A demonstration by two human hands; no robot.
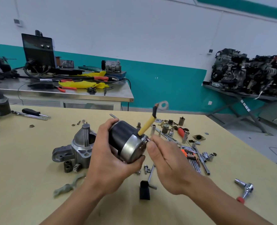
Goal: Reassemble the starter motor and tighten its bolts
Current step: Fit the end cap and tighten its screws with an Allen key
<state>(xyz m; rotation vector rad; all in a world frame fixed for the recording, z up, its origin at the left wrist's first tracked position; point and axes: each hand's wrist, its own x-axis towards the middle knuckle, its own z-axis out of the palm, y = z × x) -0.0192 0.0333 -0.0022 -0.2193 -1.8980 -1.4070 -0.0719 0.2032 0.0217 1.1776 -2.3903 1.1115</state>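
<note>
Motor body (pixel 121 135) black, end cap (pixel 131 149) silver; lead sleeve (pixel 146 125) yellow; tabletop (pixel 37 184) tan.

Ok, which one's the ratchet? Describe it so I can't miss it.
Start at the tan table and go to its near right edge, well right of the right hand. The ratchet lies alone there, apart from the sockets. It has a chrome head and a red grip end.
</note>
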